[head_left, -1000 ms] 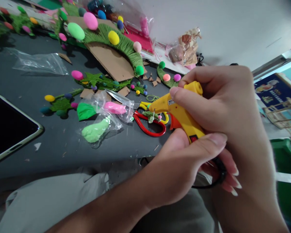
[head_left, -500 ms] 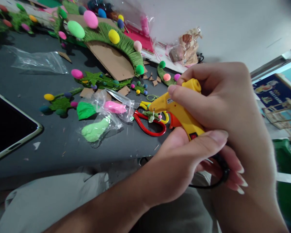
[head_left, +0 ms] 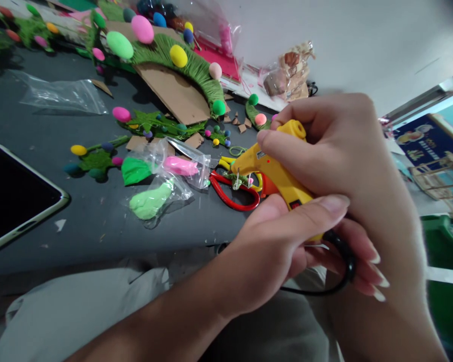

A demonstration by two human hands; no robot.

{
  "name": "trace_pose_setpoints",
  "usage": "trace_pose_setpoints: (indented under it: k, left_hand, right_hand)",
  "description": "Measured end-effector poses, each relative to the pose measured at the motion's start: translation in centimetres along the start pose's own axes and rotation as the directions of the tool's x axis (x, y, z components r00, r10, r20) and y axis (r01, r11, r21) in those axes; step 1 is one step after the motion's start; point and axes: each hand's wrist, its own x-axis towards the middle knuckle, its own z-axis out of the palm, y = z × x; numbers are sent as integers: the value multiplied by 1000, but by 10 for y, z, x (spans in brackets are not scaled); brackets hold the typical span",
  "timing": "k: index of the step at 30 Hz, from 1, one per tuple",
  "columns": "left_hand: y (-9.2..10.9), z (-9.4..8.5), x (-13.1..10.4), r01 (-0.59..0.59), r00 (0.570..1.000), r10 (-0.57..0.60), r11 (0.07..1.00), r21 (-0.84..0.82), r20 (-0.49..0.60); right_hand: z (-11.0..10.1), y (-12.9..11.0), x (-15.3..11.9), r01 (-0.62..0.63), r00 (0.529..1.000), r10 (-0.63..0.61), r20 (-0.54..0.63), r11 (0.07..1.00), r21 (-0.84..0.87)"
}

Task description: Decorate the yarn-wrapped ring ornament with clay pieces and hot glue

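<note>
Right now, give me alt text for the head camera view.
Both hands, left hand and right hand, grip a yellow glue gun over a grey table strewn with red scissors, bagged clay and pompom crafts.

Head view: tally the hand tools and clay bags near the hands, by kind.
Glue gun: 1, held in both hands (left, right)
Scissors: 2, red-handled, yellow-handled
Clay bags: 3, dark green, pink, light green
Total: 6

Pretty even indoor light, soft shadows under the clutter, slight motion blur, wide-angle stretch and tilt at edges.
</note>
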Motion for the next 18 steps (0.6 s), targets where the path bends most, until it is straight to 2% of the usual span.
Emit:
trace_pose_setpoints:
  k: [6, 13, 18]
  left_hand:
    - [-3, -5, 3, -20, 998, 22, 999, -32, 61]
    - [-2, -1, 3, -16, 998, 16, 1000, 6, 54]
    - [1, -4, 0, 65, 987, -68, 998, 27, 143]
  right_hand:
    - [1, 0, 3, -15, 1000, 15, -4, 1000, -12]
    - [-2, -6, -1, -23, 1000, 22, -12, 998, -51]
    - [-10, -18, -12, -70, 994, 56, -95, 986, -154]
